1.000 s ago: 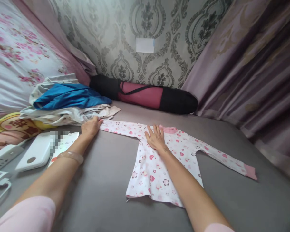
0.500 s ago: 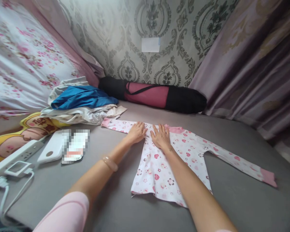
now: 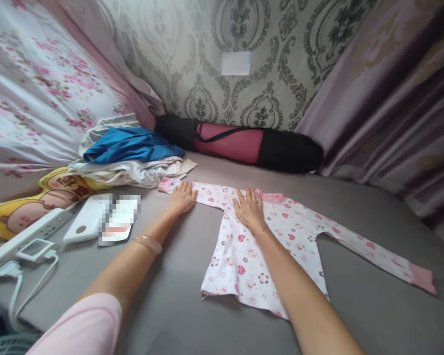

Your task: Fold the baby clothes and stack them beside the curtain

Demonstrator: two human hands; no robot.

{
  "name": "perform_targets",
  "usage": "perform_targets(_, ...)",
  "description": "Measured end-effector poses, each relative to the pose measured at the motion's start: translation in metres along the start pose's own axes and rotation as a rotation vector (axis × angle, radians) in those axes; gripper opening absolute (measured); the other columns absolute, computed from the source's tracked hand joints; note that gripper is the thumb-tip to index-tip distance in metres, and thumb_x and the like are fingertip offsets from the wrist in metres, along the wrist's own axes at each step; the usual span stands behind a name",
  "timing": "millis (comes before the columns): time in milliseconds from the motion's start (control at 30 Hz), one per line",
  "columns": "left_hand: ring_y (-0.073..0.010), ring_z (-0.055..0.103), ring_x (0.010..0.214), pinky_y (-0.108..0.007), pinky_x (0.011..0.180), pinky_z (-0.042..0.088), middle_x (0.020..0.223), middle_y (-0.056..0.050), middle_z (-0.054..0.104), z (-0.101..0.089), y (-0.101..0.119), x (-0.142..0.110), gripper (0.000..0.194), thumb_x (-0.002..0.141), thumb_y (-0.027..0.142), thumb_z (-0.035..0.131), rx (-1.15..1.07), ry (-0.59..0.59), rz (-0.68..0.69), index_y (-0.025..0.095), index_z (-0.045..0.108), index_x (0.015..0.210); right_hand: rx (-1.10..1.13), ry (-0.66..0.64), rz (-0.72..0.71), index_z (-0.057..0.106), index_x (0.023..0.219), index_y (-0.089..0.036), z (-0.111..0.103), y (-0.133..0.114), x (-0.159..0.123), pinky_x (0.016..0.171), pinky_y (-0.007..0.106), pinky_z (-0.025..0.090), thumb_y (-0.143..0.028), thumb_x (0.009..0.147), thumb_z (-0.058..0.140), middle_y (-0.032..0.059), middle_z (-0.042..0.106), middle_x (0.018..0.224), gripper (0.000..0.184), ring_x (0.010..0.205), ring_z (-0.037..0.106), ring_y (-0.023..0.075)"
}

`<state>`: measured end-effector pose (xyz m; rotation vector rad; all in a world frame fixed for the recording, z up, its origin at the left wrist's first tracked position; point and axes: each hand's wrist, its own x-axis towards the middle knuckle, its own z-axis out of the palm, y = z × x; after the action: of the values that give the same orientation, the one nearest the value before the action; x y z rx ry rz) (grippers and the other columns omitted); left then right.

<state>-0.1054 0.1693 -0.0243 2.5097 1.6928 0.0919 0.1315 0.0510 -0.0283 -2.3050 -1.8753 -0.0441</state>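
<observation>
Shirt (image 3: 233, 261) lies beneath right hand (image 3: 250, 209), left hand (image 3: 184, 198) apparently pressing its sleeve (image 3: 212, 195).

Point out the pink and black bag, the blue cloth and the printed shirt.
Pink and black bag (image 3: 229, 146): head view, on its pink middle section.
Blue cloth (image 3: 128, 147): head view, mid-fabric.
Printed shirt (image 3: 240, 251): head view, on the body's front.

Two hands (image 3: 183, 198) (image 3: 249, 209); one shirt (image 3: 233, 251); one bracelet (image 3: 148, 242).

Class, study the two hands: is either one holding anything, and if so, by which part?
Nothing is gripped: the left hand lies flat on the shirt's sleeve near the cuff, and the right hand lies flat beside the collar.
</observation>
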Motion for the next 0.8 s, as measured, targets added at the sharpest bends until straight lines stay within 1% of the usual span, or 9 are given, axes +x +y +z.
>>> perform_targets(100,-0.0312,0.028,0.145,-0.047,0.116,0.021,0.153,-0.024,0.035,0.002,-0.026,0.006,0.06,0.098,0.036,0.024,0.032,0.09,0.054,-0.001,0.038,0.144,0.002,-0.001,0.0,0.035,0.152,-0.022,-0.002,0.0,-0.001,0.117,0.051,0.007,-0.048,0.101,0.024,0.0135,0.03,0.158,0.058,0.146,0.022,0.0308)
perform_targets(200,-0.0306,0.032,0.143,-0.045,0.116,0.022,0.151,-0.025,0.038,0.007,-0.035,0.008,0.058,0.098,0.035,0.026,0.022,0.152,0.087,0.0,0.041,0.141,0.006,0.0,-0.002,0.035,0.152,-0.022,-0.002,0.0,-0.002,0.117,0.051,0.007,-0.048,0.101,0.024,0.0139,0.03,0.158,0.058,0.146,0.021,0.0306)
perform_targets(300,-0.0301,0.035,0.141,-0.043,0.116,0.022,0.149,-0.026,0.04,0.008,-0.033,0.005,0.056,0.099,0.036,0.027,-0.018,0.177,0.12,-0.001,0.044,0.137,0.024,0.014,-0.01,0.036,0.151,-0.021,0.0,0.001,-0.003,0.117,0.051,0.007,-0.048,0.101,0.025,0.0146,0.03,0.158,0.057,0.146,0.022,0.0306)
perform_targets(433,-0.0307,0.038,0.136,-0.041,0.112,0.026,0.144,-0.026,0.044,-0.003,-0.022,-0.008,0.052,0.1,0.034,0.025,-0.02,0.343,0.217,0.001,0.048,0.132,0.115,0.04,-0.013,0.038,0.149,-0.016,0.001,0.001,0.0,0.118,0.051,0.004,-0.046,0.101,0.028,0.0155,0.027,0.159,0.057,0.147,0.019,0.03)
perform_targets(500,-0.0331,0.042,0.129,-0.043,0.107,0.03,0.139,-0.026,0.048,-0.01,-0.015,-0.017,0.048,0.099,0.03,0.025,0.027,0.38,0.204,0.002,0.051,0.128,0.233,0.083,-0.01,0.042,0.146,-0.014,-0.001,0.004,0.001,0.119,0.05,0.007,-0.042,0.099,0.032,0.0149,0.028,0.159,0.055,0.148,0.019,0.0279)
perform_targets(567,-0.0353,0.047,0.122,-0.045,0.102,0.033,0.131,-0.027,0.053,-0.017,-0.006,-0.029,0.044,0.096,0.029,0.03,0.066,0.363,0.138,0.003,0.055,0.121,0.382,0.155,-0.011,0.048,0.141,-0.014,-0.006,0.01,0.0,0.119,0.047,0.015,-0.037,0.097,0.036,0.0144,0.034,0.156,0.051,0.146,0.024,0.0257)
perform_targets(633,-0.0355,0.051,0.116,-0.046,0.097,0.034,0.121,-0.025,0.058,-0.023,0.002,-0.046,0.039,0.094,0.03,0.036,0.059,0.309,0.053,0.006,0.06,0.113,0.49,0.209,-0.035,0.055,0.134,-0.013,-0.016,0.02,-0.011,0.117,0.044,0.025,-0.031,0.094,0.039,0.0145,0.045,0.149,0.047,0.142,0.034,0.0241)
perform_targets(733,-0.031,0.059,0.1,-0.043,0.09,0.037,0.1,-0.016,0.068,-0.033,0.015,-0.081,0.037,0.091,0.04,0.041,-0.064,0.086,-0.024,0.014,0.067,0.092,0.522,0.204,-0.091,0.063,0.123,-0.016,-0.036,0.04,-0.048,0.107,0.038,0.039,-0.024,0.09,0.043,0.0123,0.062,0.13,0.039,0.125,0.053,0.0224)
perform_targets(800,-0.0265,0.061,0.086,-0.038,0.082,0.039,0.084,-0.01,0.068,-0.039,0.022,-0.11,0.042,0.089,0.047,0.041,-0.169,-0.078,-0.018,0.017,0.067,0.078,0.475,0.186,-0.083,0.066,0.114,-0.017,-0.051,0.058,-0.085,0.099,0.037,0.045,-0.025,0.089,0.045,0.0106,0.068,0.12,0.034,0.113,0.06,0.0229)
